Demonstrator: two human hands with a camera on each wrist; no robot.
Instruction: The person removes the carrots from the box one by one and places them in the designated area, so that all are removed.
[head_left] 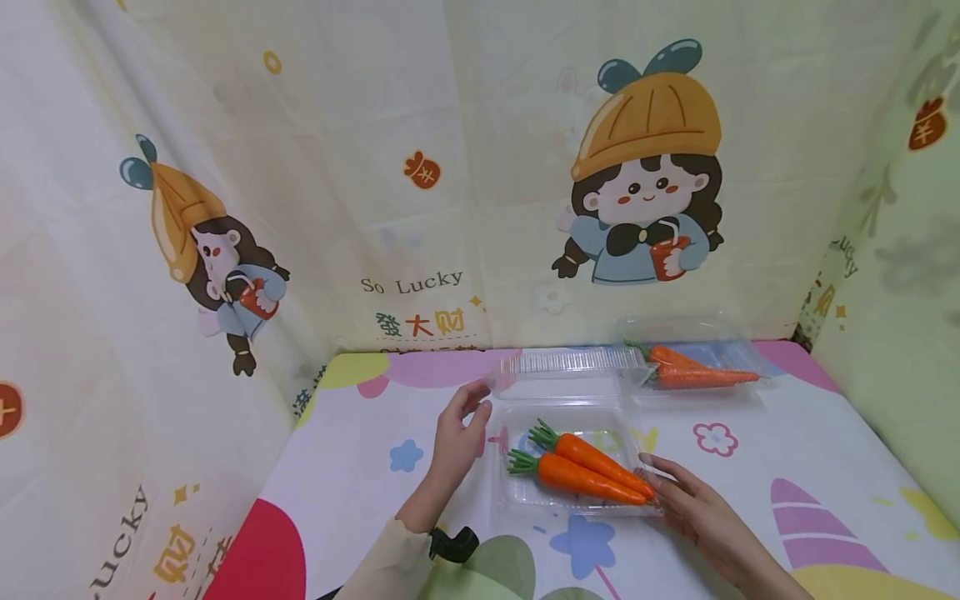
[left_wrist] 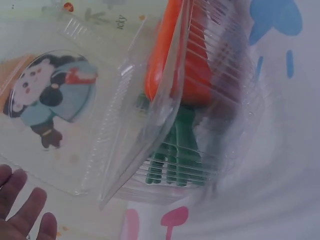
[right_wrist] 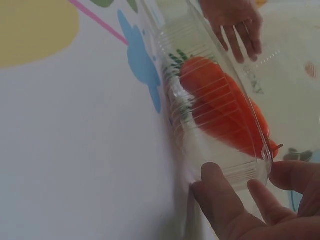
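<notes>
Pale hanging cloth (head_left: 510, 183), printed cartoon figures (head_left: 651, 121), colourful patterned tabletop (head_left: 345, 500)

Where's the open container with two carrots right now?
The open container is low in the head view, right of centre, between the left hand and right hand.

Left hand (head_left: 459, 429) bare, plain cream sleeve (head_left: 392, 562) on that arm, cuff reaching the wrist. Small black wrist camera (head_left: 456, 546) with rounded body sits at the cuff. Right hand (head_left: 692, 502) bare, visible forearm (head_left: 750, 562) uncovered.
</notes>
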